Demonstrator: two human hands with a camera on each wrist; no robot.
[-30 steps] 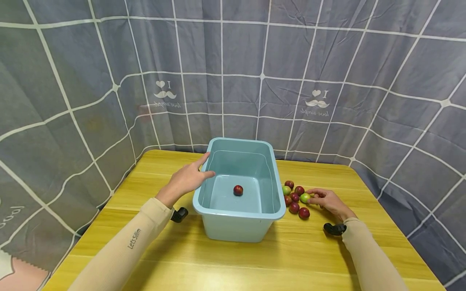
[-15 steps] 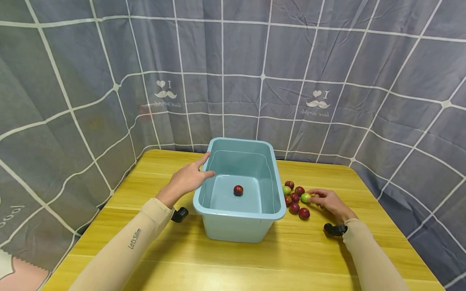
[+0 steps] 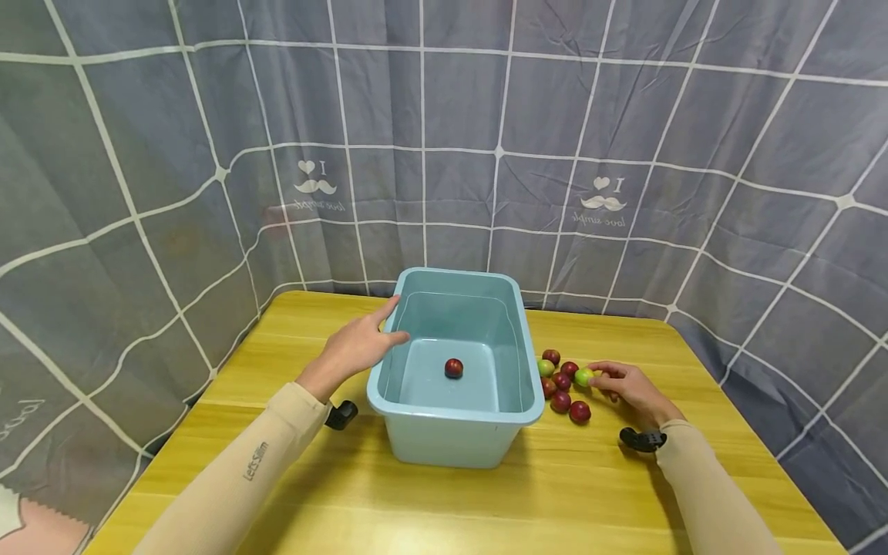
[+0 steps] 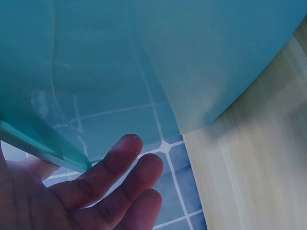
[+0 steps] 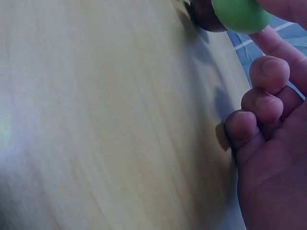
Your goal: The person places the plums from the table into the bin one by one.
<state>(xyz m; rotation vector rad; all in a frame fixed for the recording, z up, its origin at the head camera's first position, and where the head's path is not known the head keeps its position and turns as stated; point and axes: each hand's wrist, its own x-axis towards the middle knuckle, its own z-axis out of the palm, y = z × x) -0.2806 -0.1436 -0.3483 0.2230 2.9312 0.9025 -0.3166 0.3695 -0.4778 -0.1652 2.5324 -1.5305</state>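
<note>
A light blue plastic tub point(image 3: 455, 415) stands on the table with one dark red plum point(image 3: 454, 368) on its floor. My left hand point(image 3: 355, 344) holds the tub's left rim, thumb over the inside and fingers along the outer wall; the left wrist view shows these fingers point(image 4: 125, 184) beside the wall. To the right of the tub, my right hand point(image 3: 633, 388) pinches a green plum point(image 3: 584, 377) between thumb and index finger. Its other fingers point(image 5: 261, 103) are curled near the tabletop. Several red plums point(image 3: 560, 401) and another green plum point(image 3: 546, 368) lie close by.
The wooden table point(image 3: 444, 512) extends around the tub. A grey checked curtain point(image 3: 458, 185) hangs behind the table and along its sides. The tub's high right wall separates its inside from the loose plums.
The head view has tilted slightly, so everything sits a little lower. My right hand and the green plum have shifted very slightly right. My left hand stays on the rim.
</note>
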